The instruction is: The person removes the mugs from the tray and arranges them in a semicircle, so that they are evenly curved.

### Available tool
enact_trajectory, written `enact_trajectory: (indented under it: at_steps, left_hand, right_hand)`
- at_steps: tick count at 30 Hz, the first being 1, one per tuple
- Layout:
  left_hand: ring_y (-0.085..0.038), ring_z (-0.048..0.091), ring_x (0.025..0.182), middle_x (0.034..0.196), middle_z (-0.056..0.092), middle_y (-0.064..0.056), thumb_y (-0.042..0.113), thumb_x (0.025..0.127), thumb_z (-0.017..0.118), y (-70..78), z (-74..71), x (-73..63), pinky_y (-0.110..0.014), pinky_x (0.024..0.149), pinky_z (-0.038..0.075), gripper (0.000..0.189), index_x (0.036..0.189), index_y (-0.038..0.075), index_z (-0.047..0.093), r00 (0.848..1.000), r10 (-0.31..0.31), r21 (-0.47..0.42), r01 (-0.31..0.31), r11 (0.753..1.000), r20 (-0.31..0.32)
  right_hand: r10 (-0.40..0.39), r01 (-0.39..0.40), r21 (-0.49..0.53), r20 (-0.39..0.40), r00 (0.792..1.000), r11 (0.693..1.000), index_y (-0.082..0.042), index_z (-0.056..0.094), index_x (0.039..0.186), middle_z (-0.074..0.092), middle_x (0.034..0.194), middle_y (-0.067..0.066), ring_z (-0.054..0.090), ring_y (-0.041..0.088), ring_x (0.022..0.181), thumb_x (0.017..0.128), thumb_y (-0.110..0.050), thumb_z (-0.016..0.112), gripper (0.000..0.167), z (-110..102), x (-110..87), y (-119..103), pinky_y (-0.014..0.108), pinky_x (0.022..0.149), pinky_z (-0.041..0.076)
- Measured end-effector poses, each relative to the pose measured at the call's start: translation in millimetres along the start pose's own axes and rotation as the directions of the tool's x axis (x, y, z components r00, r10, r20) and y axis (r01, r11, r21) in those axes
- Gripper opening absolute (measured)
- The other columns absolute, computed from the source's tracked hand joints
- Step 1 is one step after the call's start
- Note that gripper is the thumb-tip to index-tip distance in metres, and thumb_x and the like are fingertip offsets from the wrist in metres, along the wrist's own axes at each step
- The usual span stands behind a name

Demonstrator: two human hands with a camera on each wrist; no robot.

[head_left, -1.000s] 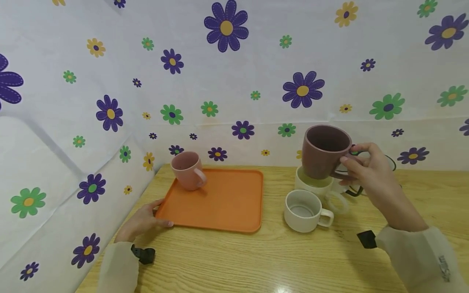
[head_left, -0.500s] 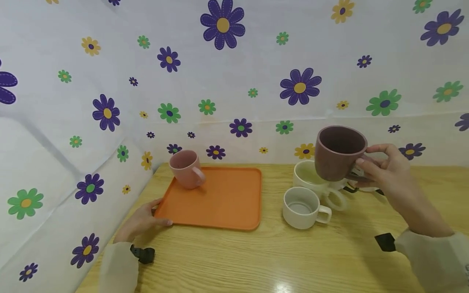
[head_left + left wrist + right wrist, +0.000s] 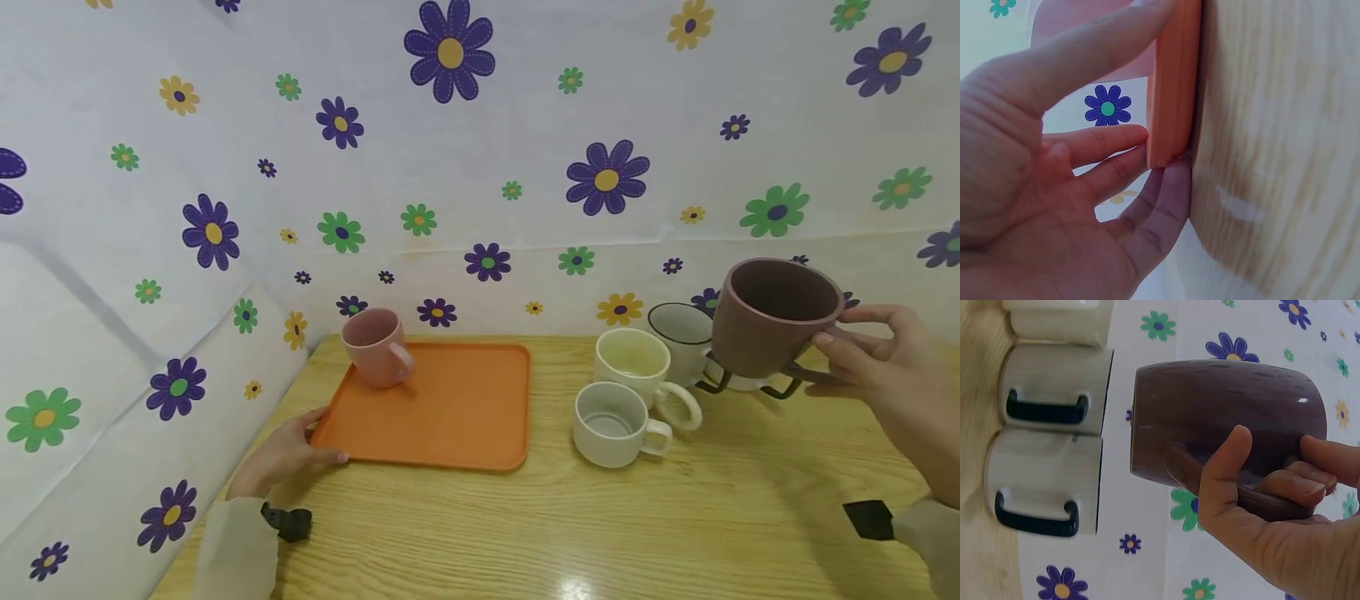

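Observation:
My right hand (image 3: 896,367) grips the handle of a purple-brown mug (image 3: 765,325), held upright in the air at the right. In the right wrist view, thumb and fingers wrap the handle of this mug (image 3: 1210,412). My left hand (image 3: 281,458) holds the near left corner of an orange tray (image 3: 450,417), thumb along the near edge and fingers at the left edge. In the left wrist view, fingertips touch the side of the tray (image 3: 1175,81). A pink mug (image 3: 375,354) stands at the far left of the tray, its handle turned right.
Right of the tray stand a low white cup (image 3: 607,433) and a cream mug (image 3: 630,358) with a ring handle. Behind them, a white mug (image 3: 678,333) has a black rim and handle. Another black-handled white mug (image 3: 1047,481) stands beside it. A flowered cloth (image 3: 487,167) hangs behind the table.
My right hand has carried the purple-brown mug to the right, away from above the cream mug. A black-rimmed white mug has come into sight. The left hand stays at the tray.

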State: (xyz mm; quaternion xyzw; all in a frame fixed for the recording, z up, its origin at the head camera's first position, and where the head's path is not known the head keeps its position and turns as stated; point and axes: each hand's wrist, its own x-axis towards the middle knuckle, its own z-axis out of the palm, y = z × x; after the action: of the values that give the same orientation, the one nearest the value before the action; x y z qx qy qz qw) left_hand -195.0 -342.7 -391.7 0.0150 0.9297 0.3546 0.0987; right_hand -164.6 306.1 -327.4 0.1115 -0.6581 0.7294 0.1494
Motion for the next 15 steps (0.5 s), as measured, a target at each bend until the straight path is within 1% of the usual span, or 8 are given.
enact_trajectory:
  at_steps: [2,3,6,8,10,11,12,15]
  left_hand:
    - [-0.053,0.044,0.131,0.139,0.046,-0.042,0.022,0.083,0.086,-0.1,-0.4,-0.4,-0.062,0.11,0.034,0.097,0.151,-0.016,0.028,1.0,-0.002,0.002,0.002,1.0,-0.001]
    - [-0.053,0.044,0.131,0.139,0.047,-0.042,0.022,0.083,0.086,-0.3,-0.6,-0.5,-0.062,0.11,0.034,0.097,0.151,-0.016,0.028,1.0,-0.002,0.003,0.002,1.0,-0.003]
    - [-0.053,0.044,0.131,0.139,0.047,-0.041,0.023,0.083,0.086,-1.4,-1.5,-0.6,-0.063,0.11,0.034,0.097,0.151,-0.016,0.028,1.0,-0.004,0.012,0.004,1.0,-0.004]
    - [-0.053,0.044,0.13,0.139,0.047,-0.042,0.024,0.083,0.086,-2.3,-1.9,-0.2,-0.063,0.11,0.034,0.098,0.151,-0.017,0.028,1.0,-0.003,0.012,0.003,1.0,-0.003]
    - [-0.053,0.045,0.13,0.139,0.047,-0.042,0.024,0.083,0.086,-3.2,-2.2,0.1,-0.062,0.109,0.034,0.098,0.151,-0.017,0.028,1.0,0.002,0.01,-0.002,1.0,-0.003]
    - [-0.053,0.045,0.13,0.138,0.047,-0.042,0.024,0.083,0.086,-3.6,-2.3,0.3,-0.062,0.109,0.035,0.098,0.15,-0.017,0.028,1.0,0.007,0.012,-0.007,1.0,-0.004]
    - [-0.053,0.046,0.13,0.138,0.047,-0.042,0.024,0.083,0.086,-3.8,-2.4,0.4,-0.062,0.109,0.035,0.098,0.15,-0.018,0.027,1.0,0.015,0.015,-0.014,1.0,-0.001]
    - [-0.052,0.048,0.128,0.136,0.049,-0.042,0.024,0.082,0.086,-4.2,-2.3,0.6,-0.061,0.108,0.037,0.099,0.149,-0.019,0.028,1.0,0.023,0.02,-0.023,1.0,0.0]
  right_hand:
    - [-0.024,0.024,-0.019,-0.016,1.0,1.0,-0.017,0.04,0.121,0.073,0.096,-0.009,0.064,-0.003,0.067,0.101,0.009,0.05,0.034,-19.9,3.0,13.5,0.027,0.053,0.058]
    - [-0.026,0.025,-0.028,-0.026,0.999,0.999,-0.017,0.04,0.122,0.073,0.096,-0.008,0.061,-0.001,0.062,0.101,0.009,0.051,0.036,-31.6,4.8,21.4,0.028,0.053,0.059]
    - [-0.081,0.08,-0.016,-0.028,0.996,0.997,-0.015,0.04,0.131,0.075,0.101,-0.002,0.057,0.005,0.056,0.098,0.013,0.053,0.045,-82.1,13.0,59.8,0.034,0.051,0.059]
    - [-0.072,0.072,0.002,-0.053,0.996,0.997,-0.014,0.04,0.136,0.075,0.106,0.001,0.063,0.007,0.06,0.098,0.014,0.054,0.049,-107.8,14.2,76.6,0.037,0.05,0.059]
    - [-0.101,0.102,0.02,-0.065,0.993,0.995,-0.01,0.041,0.141,0.076,0.106,0.001,0.056,0.002,0.054,0.096,0.016,0.055,0.053,-133.1,16.1,95.3,0.038,0.048,0.058]
    - [-0.093,0.095,0.011,-0.08,0.992,0.995,-0.01,0.042,0.141,0.076,0.099,-0.001,0.047,0.002,0.047,0.096,0.015,0.056,0.053,-139.5,15.4,98.3,0.038,0.047,0.058]
    - [-0.09,0.092,0.013,-0.09,0.992,0.996,-0.009,0.044,0.141,0.075,0.092,-0.002,0.035,0.009,0.042,0.096,0.015,0.056,0.053,-145.5,14.5,101.4,0.038,0.046,0.058]
    - [-0.055,0.056,0.001,-0.082,0.995,0.998,-0.008,0.049,0.143,0.059,0.062,-0.004,0.016,0.024,0.045,0.098,0.013,0.055,0.05,-159.2,9.9,103.7,0.037,0.046,0.058]
